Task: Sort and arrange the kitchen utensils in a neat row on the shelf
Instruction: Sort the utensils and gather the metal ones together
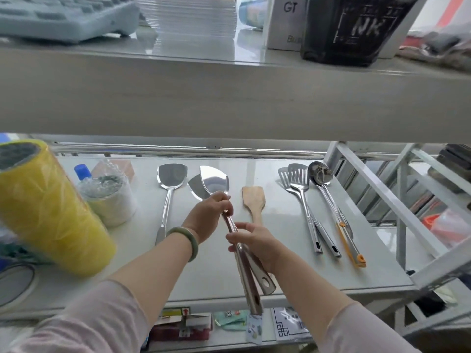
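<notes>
On the white shelf (280, 271) lie several utensils. My left hand (209, 215) grips the neck of a steel turner (214, 180), its blade lifted and tilted. My right hand (257, 247) holds the handles lower down, where this turner crosses a second steel turner (196, 186) lying under it. A lone steel turner (171, 175) lies to the left. A wooden spatula (253, 200) lies just right of my hands. Farther right are two slotted turners (297, 178), a ladle (319, 173) and an orange-handled utensil (350, 248).
A yellow wrapped roll (48, 205) leans at the left, beside a smaller wrapped roll (109, 197) and a blue-capped bottle (82, 172). An upper shelf board (229, 98) hangs overhead with boxes and a keyboard. A white metal frame (382, 197) bounds the right side.
</notes>
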The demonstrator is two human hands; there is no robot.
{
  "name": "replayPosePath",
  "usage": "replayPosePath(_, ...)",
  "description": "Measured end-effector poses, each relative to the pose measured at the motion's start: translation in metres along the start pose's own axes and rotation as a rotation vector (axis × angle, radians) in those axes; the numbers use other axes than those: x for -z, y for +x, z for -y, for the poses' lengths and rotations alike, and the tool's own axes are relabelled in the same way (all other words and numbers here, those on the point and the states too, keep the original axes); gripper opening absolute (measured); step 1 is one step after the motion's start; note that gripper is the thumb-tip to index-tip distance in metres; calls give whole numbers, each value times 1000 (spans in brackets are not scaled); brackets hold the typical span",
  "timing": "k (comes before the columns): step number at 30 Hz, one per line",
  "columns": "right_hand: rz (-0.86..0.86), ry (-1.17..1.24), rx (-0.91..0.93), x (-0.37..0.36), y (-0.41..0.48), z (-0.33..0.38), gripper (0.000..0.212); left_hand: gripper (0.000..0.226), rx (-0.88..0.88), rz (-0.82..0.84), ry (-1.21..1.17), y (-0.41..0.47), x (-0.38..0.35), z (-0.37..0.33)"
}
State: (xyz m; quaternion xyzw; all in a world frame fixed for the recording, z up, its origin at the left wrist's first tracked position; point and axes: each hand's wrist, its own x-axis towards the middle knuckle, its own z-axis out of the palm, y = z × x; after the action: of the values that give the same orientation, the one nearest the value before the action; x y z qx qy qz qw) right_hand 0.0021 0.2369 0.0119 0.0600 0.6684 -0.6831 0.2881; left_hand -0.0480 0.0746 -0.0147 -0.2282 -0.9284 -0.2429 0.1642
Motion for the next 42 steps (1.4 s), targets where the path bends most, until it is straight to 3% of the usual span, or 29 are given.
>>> replayPosePath(4,-113,-52,21,-10,13,-10,51,37,61,-147,87,-11,1,11)
replayPosePath(7,-194,-104,33,-13,22,-18,49,48,506,-305,177,-37,11,21)
replayPosePath(10,-245,-125,61,-15,29,-22,38,57,1064,-63,120,-61,21,26)
replayPosePath(12,-251,-136,78,-21,34,-21,33,46,1189,27,22,-68,23,31)
replayPosePath(15,-267,-119,88,-33,43,-18,29,33,1131,78,-45,-70,27,27)
replayPosePath(21,-297,-93,159,-48,58,-10,27,28,1091,-122,-757,-60,17,-18)
replayPosePath(23,-314,-93,176,-48,61,-8,27,25,1064,-128,-886,-57,9,-29)
replayPosePath(27,-360,-79,196,-34,58,-3,26,24,991,-114,-833,-50,-8,-43)
replayPosePath(32,-454,-200,217,2,48,3,44,15,883,-60,-746,-29,-25,-73)
replayPosePath(42,-602,-471,193,94,26,16,13,25,767,-20,-749,22,-79,-141)
